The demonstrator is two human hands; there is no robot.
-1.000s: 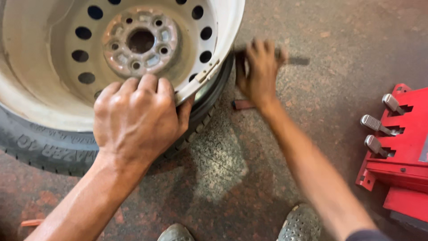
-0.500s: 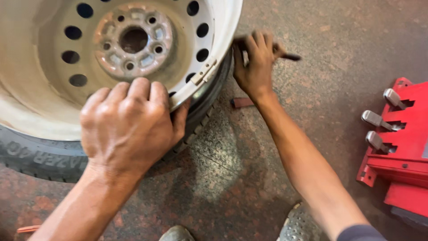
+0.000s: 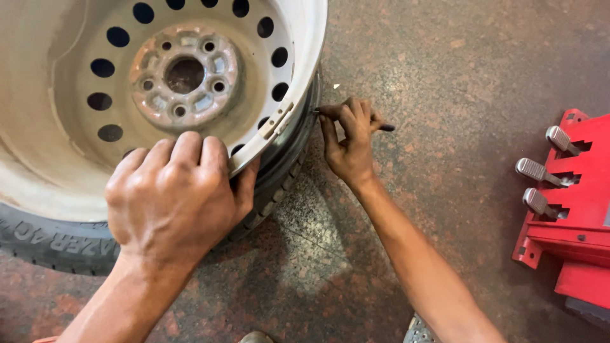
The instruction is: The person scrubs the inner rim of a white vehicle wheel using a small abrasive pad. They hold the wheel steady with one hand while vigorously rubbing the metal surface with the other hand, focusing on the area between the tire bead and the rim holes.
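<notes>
Open floor [image 3: 445, 76] runs wide between the wheel [image 3: 298, 38] and the red machine [image 3: 572, 209], whose three pedals [image 3: 537, 171] jut leftward into it. The right hand [image 3: 349, 143] fills the gap beside the tyre [image 3: 279, 184]; the left hand [image 3: 175, 197] blocks the near rim.

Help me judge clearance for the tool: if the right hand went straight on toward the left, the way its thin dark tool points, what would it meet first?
Most likely the tyre. The right hand holds the thin dark tool with its tip at the tyre's side, just under the steel rim; whether they touch is unclear.
</notes>
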